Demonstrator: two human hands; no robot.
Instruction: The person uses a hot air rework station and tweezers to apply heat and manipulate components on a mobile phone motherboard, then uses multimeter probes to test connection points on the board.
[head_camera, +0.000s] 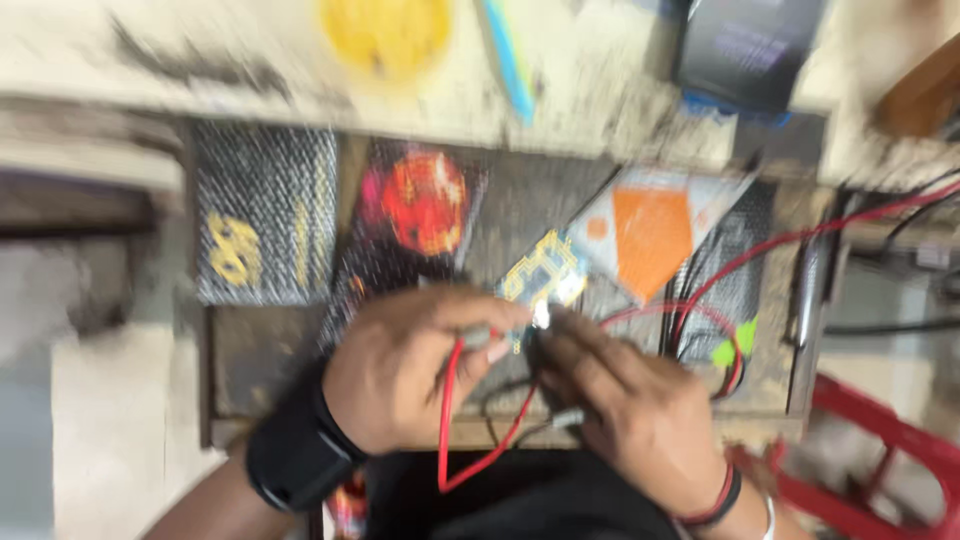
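At the far left, a dark textured mat (265, 225) with yellow marks lies on the workbench (600, 100), and just right of it sits a black packet with a red-orange disc (420, 205). Your left hand (405, 370), with a black wrist wrap (295, 450) on its forearm, pinches its fingertips (495, 325) narrowly on a red wire (447, 420) that loops down below the hand. Where your two hands meet, a small bright part (541, 316) sits between the fingertips; the blur hides what it is. Your right hand (640, 410) closes its fingers (570, 345) around that same spot, touching the left hand's fingertips. Just above them lies a small blue and yellow board (545, 270), then an orange and white packet (655, 230). More red and black wires (760, 250) trail off right.
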